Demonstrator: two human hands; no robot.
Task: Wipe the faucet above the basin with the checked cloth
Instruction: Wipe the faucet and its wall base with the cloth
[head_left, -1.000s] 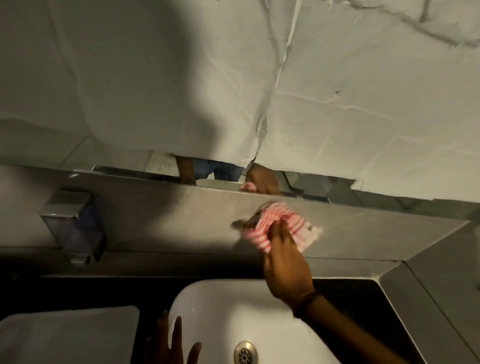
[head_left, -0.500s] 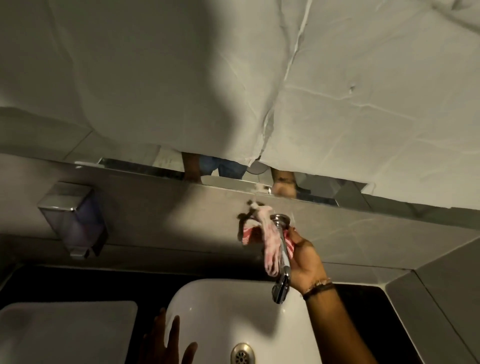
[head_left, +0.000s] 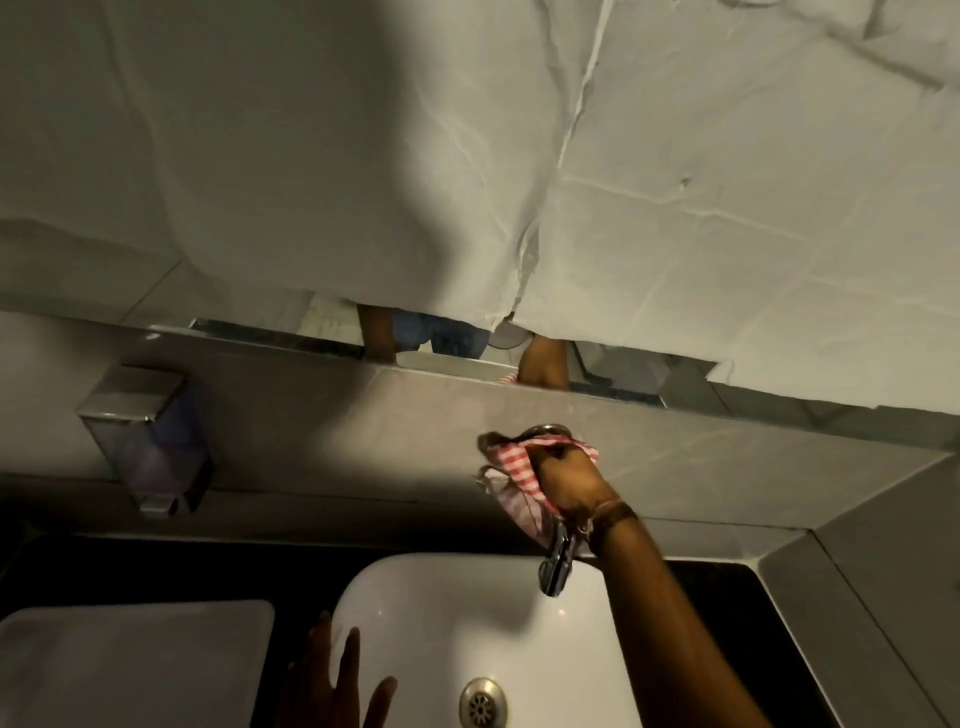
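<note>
Wiping under way at frame centre: right hand (head_left: 569, 486), grip closed around checked cloth (head_left: 511, 457), wraps faucet (head_left: 556, 569) near its base, spout apparently unwiped; left hand (head_left: 332, 680), fingers spread, rests by basin (head_left: 415, 597).

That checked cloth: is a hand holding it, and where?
Yes. The right hand clutches the checked cloth bunched around the faucet near its wall end. The left hand holds nothing.

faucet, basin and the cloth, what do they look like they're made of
Faucet: polished metal, probably chrome-plated, judging by bright mirror-like glints on the spout.
Basin: glossy white, likely glazed ceramic; smooth with small highlights.
Checked cloth: thin woven fabric, red-and-white check, matte; it crumples and drapes in the right hand.
</note>
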